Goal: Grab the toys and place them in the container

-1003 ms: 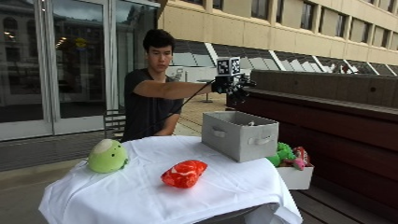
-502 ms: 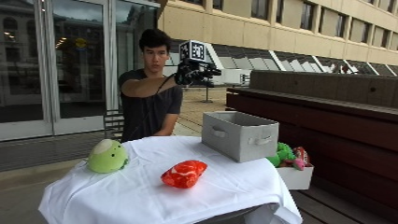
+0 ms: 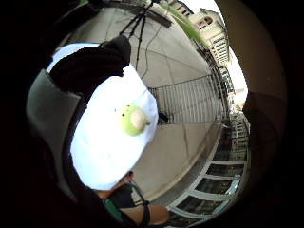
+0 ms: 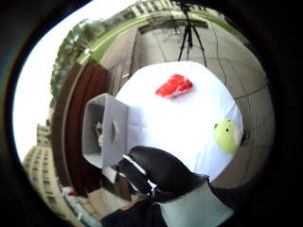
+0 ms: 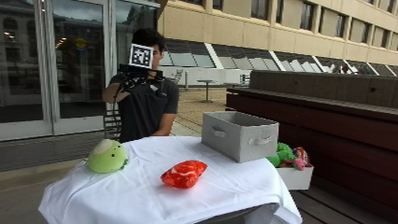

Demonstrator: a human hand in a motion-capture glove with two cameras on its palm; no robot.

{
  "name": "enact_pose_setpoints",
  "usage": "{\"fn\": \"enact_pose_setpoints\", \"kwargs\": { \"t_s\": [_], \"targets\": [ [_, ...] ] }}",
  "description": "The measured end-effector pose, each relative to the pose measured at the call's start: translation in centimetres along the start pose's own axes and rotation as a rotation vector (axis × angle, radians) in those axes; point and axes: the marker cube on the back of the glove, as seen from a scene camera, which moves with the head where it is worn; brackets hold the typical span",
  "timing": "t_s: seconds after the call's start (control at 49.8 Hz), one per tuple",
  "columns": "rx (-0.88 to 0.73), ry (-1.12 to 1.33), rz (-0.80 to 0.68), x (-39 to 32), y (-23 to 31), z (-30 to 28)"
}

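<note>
On the white-clothed tabletop [image 5: 149, 196]: green plush toy [image 5: 107, 156] near one edge, red toy [image 5: 184, 173] mid-cloth, grey fabric container [image 5: 239, 135] at far side. Gloved right hand [image 5: 133, 83] raised at head height, well above everything, holding nothing; finger state unclear. White bin of more toys [image 5: 295, 176] beside the container.

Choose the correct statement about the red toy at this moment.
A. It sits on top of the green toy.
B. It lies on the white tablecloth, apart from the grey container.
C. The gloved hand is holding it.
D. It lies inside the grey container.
B. The red toy lies on the white tablecloth, apart from the grey container and the green toy, while the gloved right hand is raised in front of the person and touches no toy.
</note>
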Motion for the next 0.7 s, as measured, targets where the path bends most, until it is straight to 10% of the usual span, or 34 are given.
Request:
{"fn": "enact_pose_setpoints", "kwargs": {
  "t_s": [0.702],
  "targets": [
    [-0.188, -0.066, 0.156, 10.6, 3.1, 19.8]
  ]
}}
